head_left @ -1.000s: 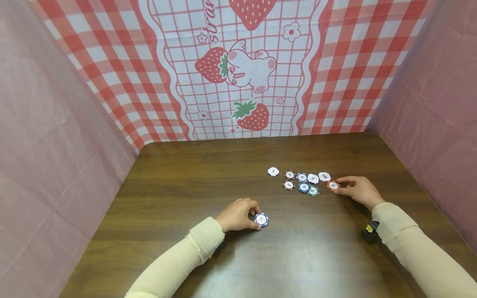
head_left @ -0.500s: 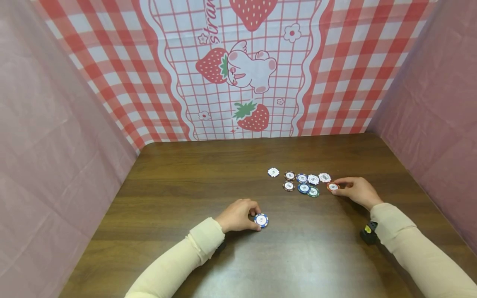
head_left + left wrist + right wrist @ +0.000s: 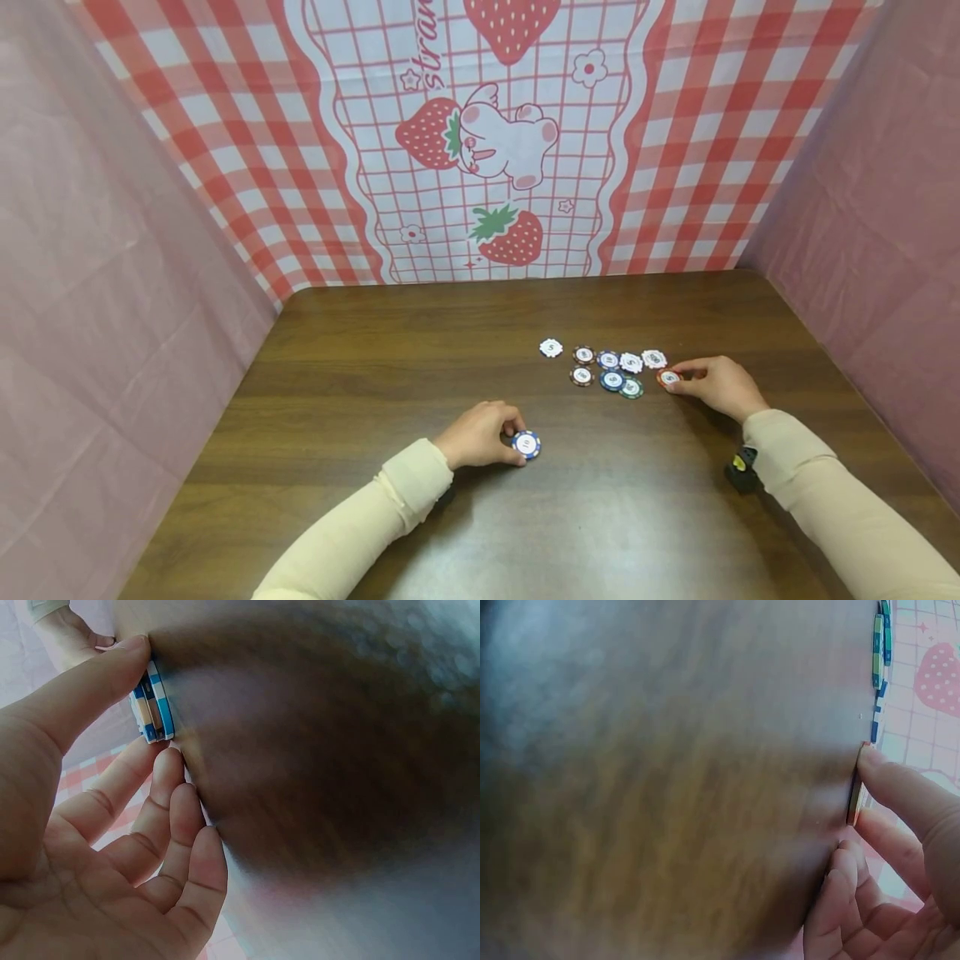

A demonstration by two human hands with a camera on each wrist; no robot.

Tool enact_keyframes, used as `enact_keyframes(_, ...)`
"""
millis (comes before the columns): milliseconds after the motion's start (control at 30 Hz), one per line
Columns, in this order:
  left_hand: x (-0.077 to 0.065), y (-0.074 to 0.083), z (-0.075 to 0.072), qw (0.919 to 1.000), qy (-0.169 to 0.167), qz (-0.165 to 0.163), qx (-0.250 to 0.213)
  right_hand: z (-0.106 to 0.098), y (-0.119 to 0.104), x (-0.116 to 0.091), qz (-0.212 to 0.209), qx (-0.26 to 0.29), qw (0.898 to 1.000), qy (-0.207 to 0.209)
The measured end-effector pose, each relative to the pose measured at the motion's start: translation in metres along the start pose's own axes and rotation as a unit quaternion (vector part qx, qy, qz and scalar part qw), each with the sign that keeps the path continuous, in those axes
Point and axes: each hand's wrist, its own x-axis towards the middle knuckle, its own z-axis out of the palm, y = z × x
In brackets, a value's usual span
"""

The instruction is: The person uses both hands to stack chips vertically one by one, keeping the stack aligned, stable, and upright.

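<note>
My left hand (image 3: 480,435) pinches a short stack of poker chips (image 3: 527,444) between thumb and fingers, low at the table; a blue-and-white chip marked 10 lies on top. Edge-on in the left wrist view, the stack (image 3: 153,705) shows blue, white and tan bands. Farther right, my right hand (image 3: 718,385) holds a red-orange poker chip (image 3: 667,378) by its rim with thumb and fingertip. In the right wrist view this red chip (image 3: 856,787) is seen from its edge, close over the wood. Just beyond it is a white chip (image 3: 654,359).
Several chips lie flat in two loose rows left of my right hand, among them a green one (image 3: 632,389), a blue one (image 3: 612,381) and a brown one (image 3: 581,377). A white chip (image 3: 551,348) sits apart. Cloth hangs behind the wooden table (image 3: 390,333) and along both sides.
My right hand has shifted very slightly left and nearer with the red chip. The left hand keeps its place with its stack, and the head view has drifted a little.
</note>
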Motion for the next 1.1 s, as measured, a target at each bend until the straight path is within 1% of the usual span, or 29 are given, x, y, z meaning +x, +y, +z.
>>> enact_keyframes(267,-0.001,0.002,-0.001,1.0,0.0,-0.001,0.001,0.0,0.0,0.0,-0.002,-0.003,1.0,0.001)
enact_keyframes(433,-0.002,0.002,-0.001,1.0,0.002,0.002,0.0,0.0,0.001,0.0,-0.008,-0.002,1.0,0.004)
enact_keyframes(667,-0.001,0.001,-0.001,1.0,0.003,0.004,0.0,-0.001,-0.004,-0.001,-0.021,0.007,1.0,0.01)
enact_keyframes(900,-0.001,0.0,-0.001,1.0,0.003,0.005,0.002,-0.001,-0.009,-0.001,-0.045,0.02,0.998,0.04)
enact_keyframes(1100,0.0,-0.001,0.0,1.0,0.003,0.005,0.004,0.0,-0.021,-0.001,-0.063,0.034,0.995,0.065)
